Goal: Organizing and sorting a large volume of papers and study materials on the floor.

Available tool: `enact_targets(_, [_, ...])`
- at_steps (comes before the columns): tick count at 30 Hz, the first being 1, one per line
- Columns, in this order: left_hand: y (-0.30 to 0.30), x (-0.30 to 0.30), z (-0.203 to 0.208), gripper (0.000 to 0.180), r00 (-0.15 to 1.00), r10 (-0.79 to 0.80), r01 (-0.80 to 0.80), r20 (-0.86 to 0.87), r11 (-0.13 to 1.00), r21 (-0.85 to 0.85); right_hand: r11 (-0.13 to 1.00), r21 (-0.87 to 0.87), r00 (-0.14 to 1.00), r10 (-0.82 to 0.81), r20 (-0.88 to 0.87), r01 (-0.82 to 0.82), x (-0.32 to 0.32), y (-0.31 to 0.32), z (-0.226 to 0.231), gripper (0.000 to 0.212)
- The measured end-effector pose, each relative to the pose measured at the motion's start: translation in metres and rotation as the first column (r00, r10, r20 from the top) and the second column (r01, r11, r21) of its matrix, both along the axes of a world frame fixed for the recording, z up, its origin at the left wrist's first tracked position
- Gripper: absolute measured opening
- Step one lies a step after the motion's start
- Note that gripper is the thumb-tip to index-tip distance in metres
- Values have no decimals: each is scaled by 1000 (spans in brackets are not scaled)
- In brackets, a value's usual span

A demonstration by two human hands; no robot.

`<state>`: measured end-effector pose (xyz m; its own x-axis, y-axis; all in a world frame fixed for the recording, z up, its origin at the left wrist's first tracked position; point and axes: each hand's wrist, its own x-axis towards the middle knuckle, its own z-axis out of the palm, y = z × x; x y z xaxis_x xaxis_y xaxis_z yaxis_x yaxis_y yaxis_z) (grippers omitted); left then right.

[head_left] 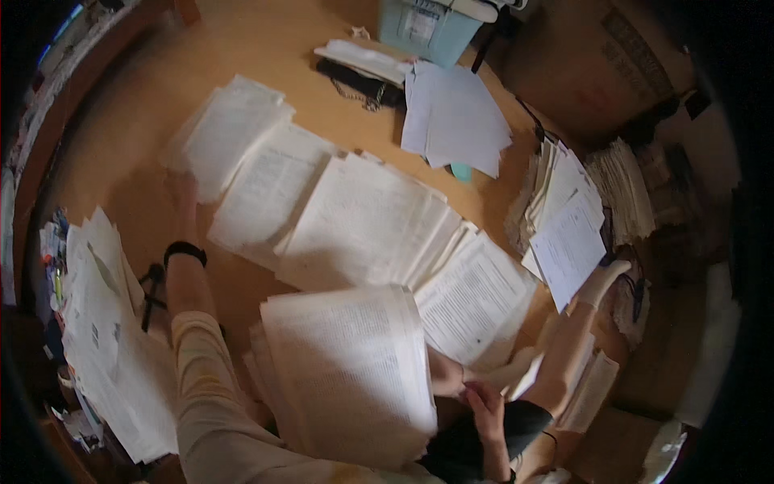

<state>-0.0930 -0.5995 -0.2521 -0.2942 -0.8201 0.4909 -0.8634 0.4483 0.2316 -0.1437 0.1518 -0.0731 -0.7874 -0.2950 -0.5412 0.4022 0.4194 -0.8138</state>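
Observation:
My left hand [182, 192], blurred by motion, reaches to the near left edge of the farthest paper stack [234, 133]; its fingers cannot be made out. A black band circles that wrist. From there, overlapping stacks of printed sheets run diagonally toward the right: one narrower pile [274, 185], a thick pile [355, 214] and a fanned pile [472, 298]. My right hand [486, 407] is closed beside my ankle, its fingertips pressed together; whatever they hold is hidden. A large thick stack of printed papers [347, 363] lies close in front of me, left of the right hand.
White sheets [455, 113] lie on the wooden floor before a light-blue bin [423, 32]. Further paper piles [568, 234] stand at the right by a cardboard box [597, 64]. Large sheets [113, 323] cover the left side. My outstretched leg [568, 347] borders the right.

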Motion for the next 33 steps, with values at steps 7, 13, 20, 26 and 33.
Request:
enact_targets(7, [203,-76,132,15,608,-388,711,-693,655,257,856,324,739,513,-437,-403,17,-103,20,65])
enact_targets(13, [385,-19,259,21,521,-676,841,-521,303,449,896,-177,878,331,-345,-407,23,-90,-30,67])
enact_targets(20, [444,104,235,25,839,-514,504,-176,616,605,876,-360,935,230,-271,-320,33,-76,-23,49])
enact_targets(26, [472,124,207,54,822,-508,567,-257,765,305,856,-401,934,227,-276,-326,38,-70,-15,42])
enact_targets(33, [465,110,207,68,804,-561,590,-196,712,381,835,-466,951,206,-229,-293,40,-66,-20,45])
